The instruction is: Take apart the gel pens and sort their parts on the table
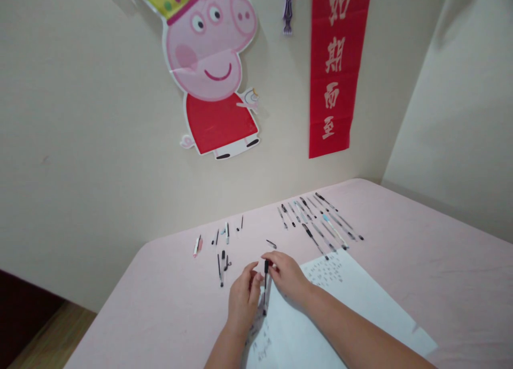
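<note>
A black-and-clear gel pen (265,291) stands almost upright over the left part of a white sheet of paper (360,305). Fingertips of my right hand (288,275) pinch its black upper end. Just left of the pen is my left hand (243,297), its fingers loosely bent and thumb and forefinger apart; whether the thumb touches the barrel is unclear. Small handwriting covers parts of the paper, near its top and below my left hand. A loose black pen cap (271,244) lies beyond my hands.
Several pens (315,241) lie in slanted rows at the back right of the pink-covered table (168,310). Pen parts (220,267) and a pink-and-white pen (196,246) are at the back left. The wall behind bears a pig cutout (222,120) and a red banner (334,139).
</note>
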Tool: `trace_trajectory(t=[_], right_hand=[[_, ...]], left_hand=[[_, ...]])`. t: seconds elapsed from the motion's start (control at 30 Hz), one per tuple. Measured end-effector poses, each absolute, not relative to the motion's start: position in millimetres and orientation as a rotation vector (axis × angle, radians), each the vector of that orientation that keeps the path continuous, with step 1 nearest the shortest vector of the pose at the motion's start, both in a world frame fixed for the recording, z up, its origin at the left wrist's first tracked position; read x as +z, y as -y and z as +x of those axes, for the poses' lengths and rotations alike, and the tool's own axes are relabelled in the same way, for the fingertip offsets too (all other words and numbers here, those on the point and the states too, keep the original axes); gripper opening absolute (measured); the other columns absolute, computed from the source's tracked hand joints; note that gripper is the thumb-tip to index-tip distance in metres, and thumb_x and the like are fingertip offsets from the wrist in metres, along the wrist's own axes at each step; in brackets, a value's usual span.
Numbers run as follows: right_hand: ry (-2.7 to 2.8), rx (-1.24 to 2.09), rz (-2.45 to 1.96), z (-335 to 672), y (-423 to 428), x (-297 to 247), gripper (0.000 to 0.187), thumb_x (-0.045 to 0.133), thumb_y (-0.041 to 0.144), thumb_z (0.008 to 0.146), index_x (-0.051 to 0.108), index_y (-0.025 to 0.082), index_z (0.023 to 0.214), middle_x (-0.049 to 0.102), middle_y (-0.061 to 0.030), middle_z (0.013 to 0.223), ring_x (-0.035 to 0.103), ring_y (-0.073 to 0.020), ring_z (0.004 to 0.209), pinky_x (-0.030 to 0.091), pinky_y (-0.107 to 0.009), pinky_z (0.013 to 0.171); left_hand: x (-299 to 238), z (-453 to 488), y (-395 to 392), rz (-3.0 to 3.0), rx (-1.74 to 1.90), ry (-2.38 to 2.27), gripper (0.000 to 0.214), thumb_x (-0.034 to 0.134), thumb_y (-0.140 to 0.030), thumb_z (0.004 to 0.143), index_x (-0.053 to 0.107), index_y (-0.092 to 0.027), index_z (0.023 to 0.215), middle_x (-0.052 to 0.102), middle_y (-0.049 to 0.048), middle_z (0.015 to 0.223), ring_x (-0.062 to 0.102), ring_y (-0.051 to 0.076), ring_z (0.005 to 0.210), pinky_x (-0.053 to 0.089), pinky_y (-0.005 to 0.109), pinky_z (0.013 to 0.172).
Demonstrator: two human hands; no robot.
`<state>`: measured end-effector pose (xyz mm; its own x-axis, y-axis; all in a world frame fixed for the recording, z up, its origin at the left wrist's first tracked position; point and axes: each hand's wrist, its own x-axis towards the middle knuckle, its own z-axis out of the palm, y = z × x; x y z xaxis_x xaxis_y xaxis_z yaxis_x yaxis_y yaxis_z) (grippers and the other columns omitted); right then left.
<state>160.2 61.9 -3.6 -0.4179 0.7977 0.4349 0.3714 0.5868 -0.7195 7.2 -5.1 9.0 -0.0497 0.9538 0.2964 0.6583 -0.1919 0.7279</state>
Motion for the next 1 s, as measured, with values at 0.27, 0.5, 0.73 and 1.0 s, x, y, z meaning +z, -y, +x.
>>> trace_trajectory(t=[0.27,0.5,0.73,1.0], right_hand=[[1.456,1.070,-1.040,169,-81,-16,0.021,0.050,0.026,0.079,0.052,0.020,0.099,0.055,0.0017,0.074,0.050,-0.0112,0.055,0.040,-0.022,0.048],[1.153,1.357,-1.049,169,-87,-16,0.039,0.056,0.057,0.075,0.052,0.018,0.082,0.045,0.0075,0.052,0.040,-0.0082,0.042,0.029,-0.018,0.038],[1.161,1.357,-1.087,171,-91,-17,0.037,0.059,0.054,0.072,0.054,0.018,0.077,0.044,0.0077,0.049,0.041,-0.0082,0.041,0.029,-0.019,0.038],[1.151,1.382,-1.098,173,-93,-16,0.031,0.059,0.048,0.074,0.056,0.017,0.079,0.045,0.0071,0.050,0.041,-0.0076,0.043,0.028,-0.018,0.038]], left_hand=[[12,8,7,2.052,1.076,-1.747,0.035,0.034,-0.033,0.093,0.065,-0.018,0.093,0.070,0.0065,0.084,0.064,0.017,0.079,0.050,0.029,0.073],[22,20,13,2.297,0.786,-1.625,0.031,0.036,-0.027,0.093,0.066,-0.019,0.090,0.067,0.0073,0.087,0.062,0.018,0.084,0.048,0.029,0.076],[42,44,32,2.371,0.445,-1.640,0.025,0.042,-0.017,0.086,0.066,-0.021,0.094,0.066,0.0066,0.097,0.061,0.020,0.089,0.049,0.032,0.079],[34,81,73,2.342,0.120,-1.490,0.041,0.049,-0.021,0.082,0.056,-0.025,0.122,0.049,0.0048,0.139,0.055,0.025,0.110,0.048,0.040,0.092]])
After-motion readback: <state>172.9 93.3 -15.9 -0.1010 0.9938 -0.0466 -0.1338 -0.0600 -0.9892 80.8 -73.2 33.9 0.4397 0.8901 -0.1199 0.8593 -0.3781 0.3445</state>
